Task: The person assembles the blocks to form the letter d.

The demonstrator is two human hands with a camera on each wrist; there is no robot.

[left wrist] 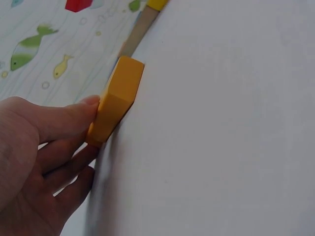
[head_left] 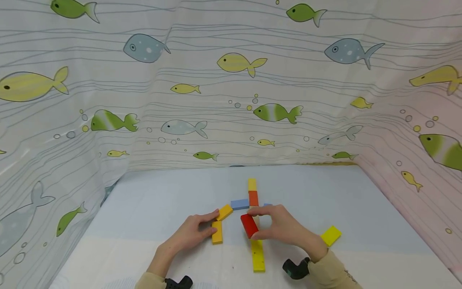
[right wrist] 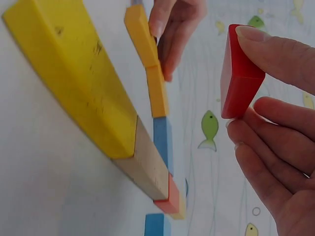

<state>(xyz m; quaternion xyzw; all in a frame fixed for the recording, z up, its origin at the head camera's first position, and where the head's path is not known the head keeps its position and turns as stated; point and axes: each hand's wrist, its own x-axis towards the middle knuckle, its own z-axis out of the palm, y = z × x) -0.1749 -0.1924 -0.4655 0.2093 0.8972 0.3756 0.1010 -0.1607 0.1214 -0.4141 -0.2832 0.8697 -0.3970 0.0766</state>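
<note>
From where I stand, the right hand (head_left: 275,223) pinches a red rectangular block (head_left: 249,226) between thumb and fingertips, fairly closed on it and holding it in the air beside the central row. The left hand (head_left: 193,232) is loosely spread, its thumb against the lower orange block (head_left: 217,233) and its index finger at the upper orange block (head_left: 225,212), gripping neither that I can make out. The row runs from a far yellow block (head_left: 252,184) through an orange-red block (head_left: 253,198) and a plain wooden block (right wrist: 150,164) to the near yellow block (head_left: 258,256), with a blue block (head_left: 240,204) off its left side. I'd worry first about the red one: held by its ends, it could slip if the fingers loosen, and knock that row askew. The right hand also hangs so near the row that a low knuckle might nudge it. A hard push from the left thumb could slide the orange pair apart or twist their angle. The loose yellow block (head_left: 331,236) could be brushed by the right wrist. I can read no brand or lettering: the near yellow block bears only dark scuffs, the black wrist device (head_left: 296,269) shows no legible label, and marks on the right sleeve (head_left: 335,269) are too small to decipher.
</note>
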